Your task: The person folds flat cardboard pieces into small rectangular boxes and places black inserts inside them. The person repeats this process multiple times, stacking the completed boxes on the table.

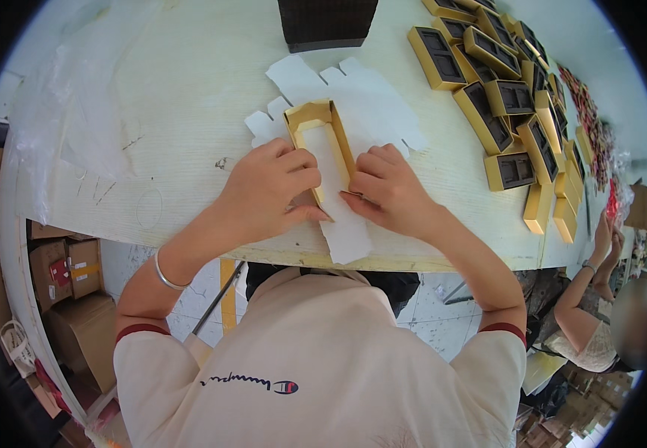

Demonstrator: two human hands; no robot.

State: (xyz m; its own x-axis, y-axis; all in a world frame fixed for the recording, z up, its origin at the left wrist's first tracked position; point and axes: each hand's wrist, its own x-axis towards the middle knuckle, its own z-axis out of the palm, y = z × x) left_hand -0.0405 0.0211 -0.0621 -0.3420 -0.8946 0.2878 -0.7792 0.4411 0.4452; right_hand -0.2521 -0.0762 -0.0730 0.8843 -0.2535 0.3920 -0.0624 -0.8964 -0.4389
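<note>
A long gold cardboard box (342, 140) stands partly folded in front of me, its far end and long walls upright and its near end open. My left hand (273, 188) is closed on its left wall, the thumb by the near corner. On the opposite side, my right hand (392, 190) pinches the right wall near its front corner. Flat white die-cut card sheets (376, 97) lie beneath and beyond the box. A white flap (346, 237) reaches from between my hands toward the table's front edge.
Many finished gold boxes with black inserts (480, 116) lie heaped at the right. A dark block-shaped box (327, 26) stands at the far middle. Clear plastic film (62, 119) covers the table's left. Brown cartons (77, 321) sit below left; another person's hands (608, 243) work far right.
</note>
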